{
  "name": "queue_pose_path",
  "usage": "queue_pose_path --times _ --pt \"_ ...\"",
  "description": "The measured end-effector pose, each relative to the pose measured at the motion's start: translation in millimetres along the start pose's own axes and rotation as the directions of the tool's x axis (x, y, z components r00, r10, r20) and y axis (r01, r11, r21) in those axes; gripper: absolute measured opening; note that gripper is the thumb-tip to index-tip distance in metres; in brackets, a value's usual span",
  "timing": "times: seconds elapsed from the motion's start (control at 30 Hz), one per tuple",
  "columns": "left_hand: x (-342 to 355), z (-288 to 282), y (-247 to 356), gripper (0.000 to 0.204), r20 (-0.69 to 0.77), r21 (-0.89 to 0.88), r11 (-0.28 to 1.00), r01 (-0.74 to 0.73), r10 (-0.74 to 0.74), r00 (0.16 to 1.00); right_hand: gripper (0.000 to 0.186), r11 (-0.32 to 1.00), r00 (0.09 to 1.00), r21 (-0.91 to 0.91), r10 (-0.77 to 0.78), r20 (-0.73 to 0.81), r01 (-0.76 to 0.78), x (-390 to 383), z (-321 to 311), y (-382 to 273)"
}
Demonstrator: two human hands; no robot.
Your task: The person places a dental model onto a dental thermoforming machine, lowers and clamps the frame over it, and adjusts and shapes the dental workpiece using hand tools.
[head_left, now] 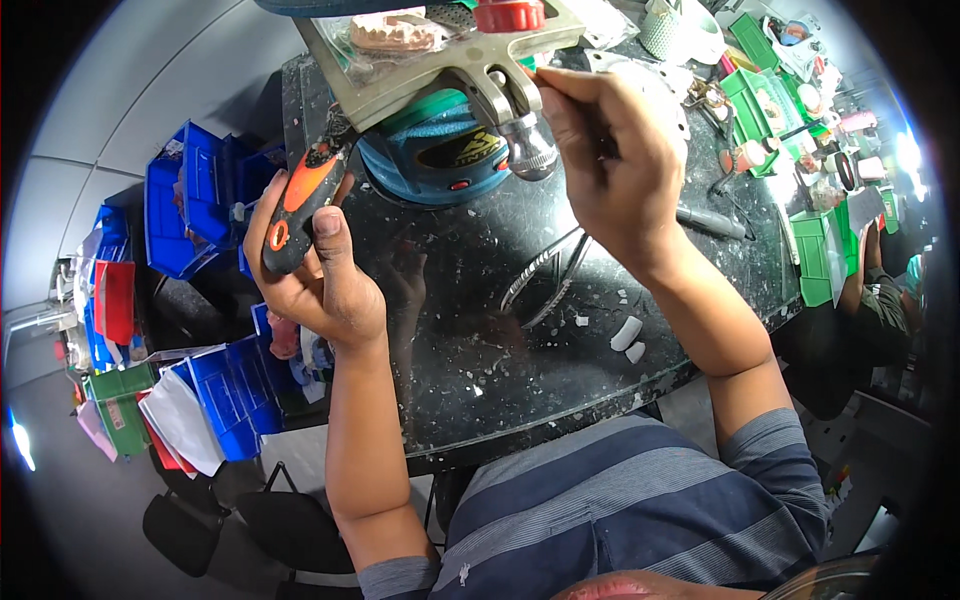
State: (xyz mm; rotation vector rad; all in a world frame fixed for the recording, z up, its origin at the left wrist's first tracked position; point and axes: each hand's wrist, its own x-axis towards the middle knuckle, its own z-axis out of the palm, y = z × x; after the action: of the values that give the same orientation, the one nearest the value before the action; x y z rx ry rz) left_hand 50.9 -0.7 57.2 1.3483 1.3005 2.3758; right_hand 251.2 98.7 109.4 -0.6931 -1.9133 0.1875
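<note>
My left hand is closed around the handle of an orange-and-black tool, which points up and away; its dark far end, lying against the metal frame's left side, is too unclear to name. My right hand has thumb and fingers pinched together beside the hinge of the grey metal frame; what they grip is hidden. A knurled metal knob hangs from this hinge. On the frame sit a pale dental cast in clear plastic and a red knob. Beneath stands a blue-green round machine.
White plaster scraps and a looped strap or cable lie on the speckled black table. Blue bins stand at left, green trays at right. A black cylindrical tool lies beyond my right forearm. Another person's arm shows far right.
</note>
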Motion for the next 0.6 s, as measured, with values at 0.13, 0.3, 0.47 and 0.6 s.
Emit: queue_pose_path --times 0.13,0.3,0.47,0.6 --pt "0 -2 1 0.047 0.013 0.006 1.0 0.002 -0.002 1.0 0.019 0.974 0.978 -0.105 -0.204 -0.034 0.2 -6 8 5" --pt "-1 1 0 0.043 -0.007 0.01 1.0 -0.019 0.019 1.0 0.022 0.933 0.946 -0.182 -0.322 -0.043 0.309 -6 14 8" --pt "0 -2 -1 0.046 0.01 -0.012 1.0 -0.012 0.012 1.0 0.013 0.98 0.984 -0.12 -0.168 -0.054 0.161 -1 13 -2" --pt "0 -1 -1 0.047 0.002 -0.026 1.0 -0.012 0.012 1.0 0.011 0.982 0.985 0.077 0.174 0.011 -0.174 -1 8 -4"
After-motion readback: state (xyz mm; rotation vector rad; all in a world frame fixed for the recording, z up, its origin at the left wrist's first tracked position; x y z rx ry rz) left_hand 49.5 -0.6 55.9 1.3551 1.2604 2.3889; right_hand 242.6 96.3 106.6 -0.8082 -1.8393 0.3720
